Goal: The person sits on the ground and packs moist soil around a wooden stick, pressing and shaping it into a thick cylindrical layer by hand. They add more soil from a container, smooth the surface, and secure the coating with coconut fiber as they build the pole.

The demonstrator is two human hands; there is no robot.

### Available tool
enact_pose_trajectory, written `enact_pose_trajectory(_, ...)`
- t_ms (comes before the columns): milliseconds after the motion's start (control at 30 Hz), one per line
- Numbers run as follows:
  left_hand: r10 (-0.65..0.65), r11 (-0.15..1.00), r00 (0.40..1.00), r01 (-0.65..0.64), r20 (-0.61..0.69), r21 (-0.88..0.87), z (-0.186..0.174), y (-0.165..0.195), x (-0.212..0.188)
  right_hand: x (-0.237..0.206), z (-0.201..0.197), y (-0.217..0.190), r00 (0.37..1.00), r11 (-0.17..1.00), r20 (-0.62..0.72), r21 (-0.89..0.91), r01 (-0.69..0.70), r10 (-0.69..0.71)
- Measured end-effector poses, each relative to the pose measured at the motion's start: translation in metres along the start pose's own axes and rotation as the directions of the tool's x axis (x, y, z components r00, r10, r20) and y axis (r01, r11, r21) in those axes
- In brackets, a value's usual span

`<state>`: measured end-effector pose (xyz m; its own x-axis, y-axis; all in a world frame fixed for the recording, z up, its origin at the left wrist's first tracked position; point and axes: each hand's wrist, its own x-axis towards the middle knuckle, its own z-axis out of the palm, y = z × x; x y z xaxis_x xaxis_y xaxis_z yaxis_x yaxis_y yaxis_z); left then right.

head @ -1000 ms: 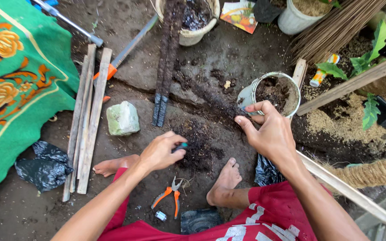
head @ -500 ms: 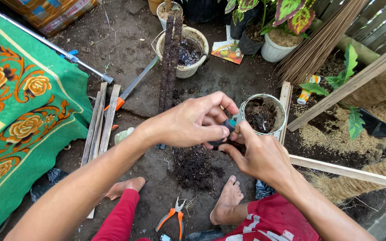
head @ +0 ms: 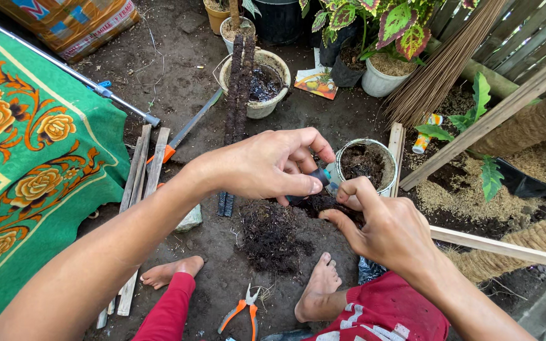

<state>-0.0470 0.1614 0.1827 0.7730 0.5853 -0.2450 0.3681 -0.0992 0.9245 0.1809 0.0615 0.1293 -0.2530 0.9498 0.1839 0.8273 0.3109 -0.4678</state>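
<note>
Bare dirt ground, pots around: left hand (head: 266, 165) pinches a small teal object (head: 321, 179) beside the soil-filled pot (head: 366, 165); right hand (head: 383, 224), fingers curled, meets it. A slip could drop it into loose soil (head: 273, 233).

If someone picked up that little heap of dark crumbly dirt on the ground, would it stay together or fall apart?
The loose heap of dark brown fibrous soil would probably crumble, since thin roots and crumbs stick out at its edges. It looks light for its size, being fluffy rather than packed. Pushed, it would likely spread rather than roll, as it sits low and flat on the bare earth ground.
</note>
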Motion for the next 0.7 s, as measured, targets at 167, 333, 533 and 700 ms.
enact_pose_trajectory(167,0.132,0.953,0.991,-0.117,-0.033,0.279,0.001,0.003,-0.003,-0.004,-0.004,-0.004,0.999,1.000,-0.046,-0.016,0.022,-0.022)
enact_pose_trajectory(333,0.155,0.928,0.987,-0.128,-0.049,0.351,0.002,0.003,-0.002,-0.005,-0.008,-0.008,0.994,0.996,-0.056,-0.024,0.091,-0.092)
enact_pose_trajectory(533,0.134,0.949,0.991,-0.123,-0.019,0.291,-0.003,0.001,0.001,-0.004,-0.016,-0.011,0.989,0.989,-0.016,-0.045,0.144,-0.145)
enact_pose_trajectory(700,0.102,0.983,0.995,-0.104,0.021,0.149,-0.004,-0.005,0.007,-0.002,-0.020,-0.014,0.940,0.942,-0.082,0.028,0.336,-0.332)
